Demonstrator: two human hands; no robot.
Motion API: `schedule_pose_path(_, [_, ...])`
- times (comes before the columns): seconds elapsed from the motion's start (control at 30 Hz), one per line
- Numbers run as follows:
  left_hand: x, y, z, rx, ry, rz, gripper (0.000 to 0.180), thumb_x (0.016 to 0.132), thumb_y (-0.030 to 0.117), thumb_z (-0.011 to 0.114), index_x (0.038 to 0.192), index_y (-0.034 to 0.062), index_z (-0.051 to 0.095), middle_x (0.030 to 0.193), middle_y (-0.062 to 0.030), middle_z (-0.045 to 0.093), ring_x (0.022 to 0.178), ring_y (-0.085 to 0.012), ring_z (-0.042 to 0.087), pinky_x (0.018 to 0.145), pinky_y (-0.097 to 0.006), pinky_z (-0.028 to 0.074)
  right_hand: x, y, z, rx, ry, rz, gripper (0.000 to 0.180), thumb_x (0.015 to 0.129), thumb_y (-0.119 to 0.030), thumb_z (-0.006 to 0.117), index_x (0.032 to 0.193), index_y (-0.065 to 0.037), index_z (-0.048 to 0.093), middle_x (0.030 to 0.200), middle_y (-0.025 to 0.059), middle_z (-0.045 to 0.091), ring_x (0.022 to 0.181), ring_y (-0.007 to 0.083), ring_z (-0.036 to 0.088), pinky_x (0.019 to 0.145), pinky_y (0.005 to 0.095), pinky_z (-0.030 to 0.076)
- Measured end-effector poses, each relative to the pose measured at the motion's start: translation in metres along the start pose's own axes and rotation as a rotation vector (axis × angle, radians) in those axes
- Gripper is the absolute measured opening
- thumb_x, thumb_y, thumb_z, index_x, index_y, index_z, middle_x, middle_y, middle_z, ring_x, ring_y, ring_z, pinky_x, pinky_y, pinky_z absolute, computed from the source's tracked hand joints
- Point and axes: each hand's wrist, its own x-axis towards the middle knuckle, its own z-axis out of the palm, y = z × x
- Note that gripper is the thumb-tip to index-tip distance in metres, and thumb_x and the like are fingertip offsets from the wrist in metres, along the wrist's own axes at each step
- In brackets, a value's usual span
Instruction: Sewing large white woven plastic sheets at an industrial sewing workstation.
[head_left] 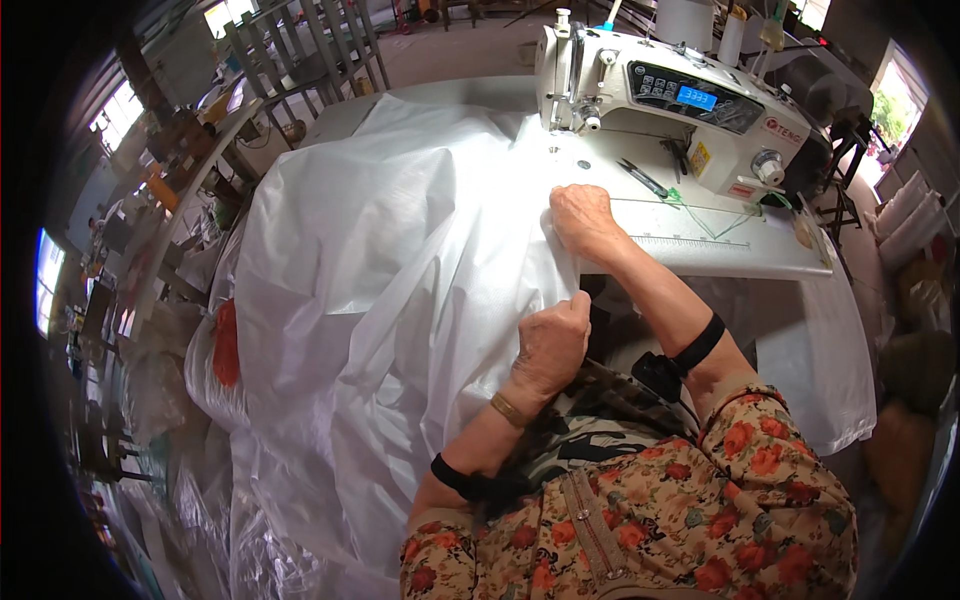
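A large sheet of thin white woven fabric (400,240) spreads over the left of the sewing table and hangs down toward me in folds. My right hand (585,222) is closed on its right edge, just in front of the needle area of a white sewing machine (690,85). Nearer my body, my left hand (552,345) is closed on the same edge, thumb upward. Between the two hands the edge runs fairly straight. The fabric's far end reaches close to the machine's presser foot, where details are too bright to make out.
Thread snips (643,178) and green thread (710,225) lie on the machine bed, right of my right hand. A ruler scale (690,243) runs along the table's front. Thread cones (684,22) stand behind the machine. A metal rack (300,60) is at the far left.
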Motion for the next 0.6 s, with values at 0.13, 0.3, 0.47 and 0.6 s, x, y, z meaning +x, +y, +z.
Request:
schedule_pose_path(0.13, [0.015, -0.006, -0.006, 0.038, 0.004, -0.010, 0.016, 0.080, 0.009, 0.065, 0.086, 0.0035, 0.051, 0.069, -0.0147, 0.062, 0.065, -0.0343, 0.064, 0.058, -0.043, 0.049, 0.013, -0.001, -0.002, 0.010, 0.055, -0.028, 0.006, 0.069, -0.003, 0.060, 0.067, 0.000, 0.066, 0.067, 0.0220, 0.065, 0.066, 0.0353, 0.067, 0.058, 0.0431, 0.052])
schedule_pose_path(0.3, [0.044, -0.015, -0.003, 0.117, 0.040, -0.013, 0.012, 0.082, 0.010, 0.063, 0.082, 0.0029, 0.052, 0.065, -0.0162, 0.063, 0.060, -0.0352, 0.065, 0.057, -0.043, 0.050, 0.035, 0.010, 0.005, 0.016, 0.094, -0.060, 0.006, 0.067, -0.005, 0.062, 0.063, -0.001, 0.065, 0.064, 0.0208, 0.065, 0.063, 0.0340, 0.067, 0.055, 0.0423, 0.051])
schedule_pose_path(0.47, [0.048, -0.004, -0.009, 0.114, -0.019, -0.077, 0.011, 0.084, 0.011, 0.062, 0.085, 0.0018, 0.056, 0.070, -0.0168, 0.064, 0.063, -0.0341, 0.065, 0.059, -0.043, 0.050, 0.038, 0.019, 0.016, 0.095, 0.191, 0.056, 0.017, 0.077, -0.010, 0.059, 0.089, 0.000, 0.067, 0.074, 0.0204, 0.067, 0.073, 0.0352, 0.067, 0.068, 0.0443, 0.052])
schedule_pose_path(0.6, [-0.021, 0.001, -0.006, -0.273, 0.140, 0.020, 0.037, 0.087, 0.013, 0.063, 0.118, -0.0043, 0.054, 0.121, -0.0222, 0.056, 0.112, -0.0353, 0.055, 0.091, -0.041, 0.046, -0.020, 0.015, 0.016, 0.517, 0.402, 0.141, 0.024, 0.090, -0.018, 0.055, 0.104, 0.001, 0.060, 0.081, 0.0210, 0.067, 0.078, 0.0327, 0.066, 0.070, 0.0417, 0.050])
